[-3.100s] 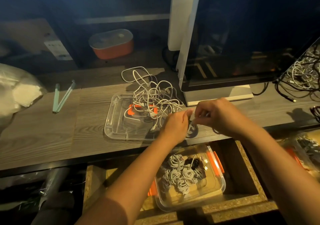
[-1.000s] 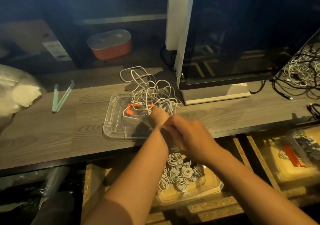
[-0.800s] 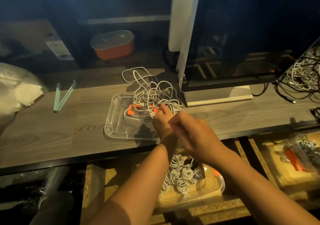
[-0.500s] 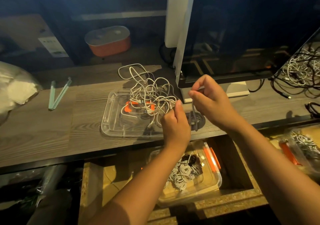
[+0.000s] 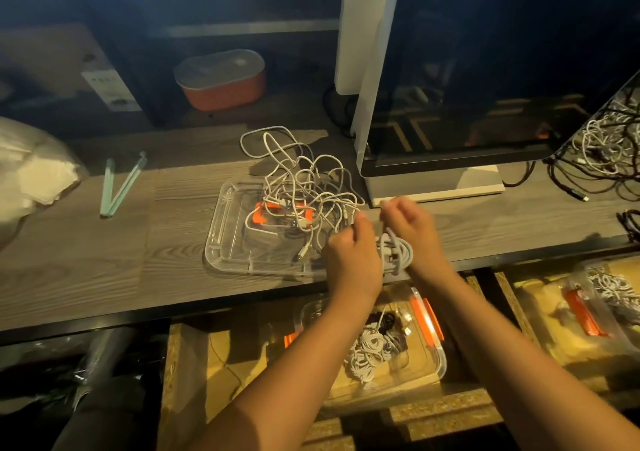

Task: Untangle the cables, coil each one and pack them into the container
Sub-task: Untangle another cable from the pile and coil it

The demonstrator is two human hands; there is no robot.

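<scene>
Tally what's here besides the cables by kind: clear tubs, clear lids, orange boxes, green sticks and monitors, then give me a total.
Clear tubs: 2
Clear lid: 1
Orange box: 1
Green sticks: 2
Monitor: 1
Total: 7

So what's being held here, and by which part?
A coiled cable: the left hand grips the coil's left side, and the right hand seems to pinch its loose end, though it is blurred.
</scene>
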